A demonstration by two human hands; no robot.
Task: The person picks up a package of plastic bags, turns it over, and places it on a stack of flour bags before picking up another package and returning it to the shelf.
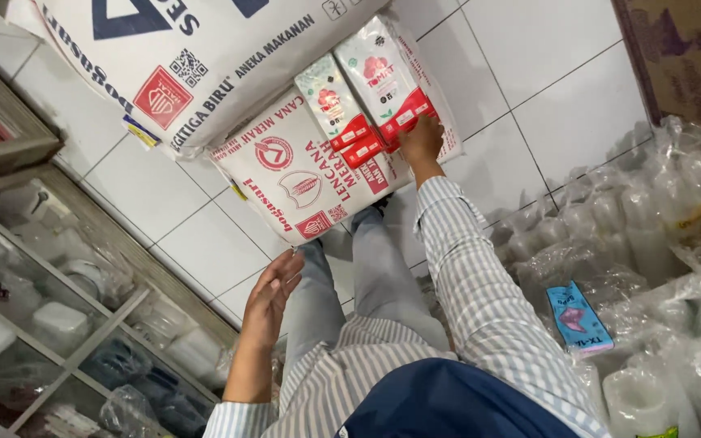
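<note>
My right hand [421, 139] reaches down and rests on a clear-wrapped pack of tissue packets [383, 85], white and pale green with red bands, lying on a white flour sack [302, 174] on the tiled floor. The fingers press the pack's near edge. My left hand [273, 292] hangs open above my left leg, fingers apart, holding nothing. I wear a striped shirt and grey jeans.
A larger white sack [172, 57] lies behind the first one. A wood-framed glass cabinet [66, 268] with plastic containers stands at left. Bags of clear plastic cups [651, 235] pile up at right, with a blue packet [579, 318] on them. A cardboard box [687, 53] stands top right.
</note>
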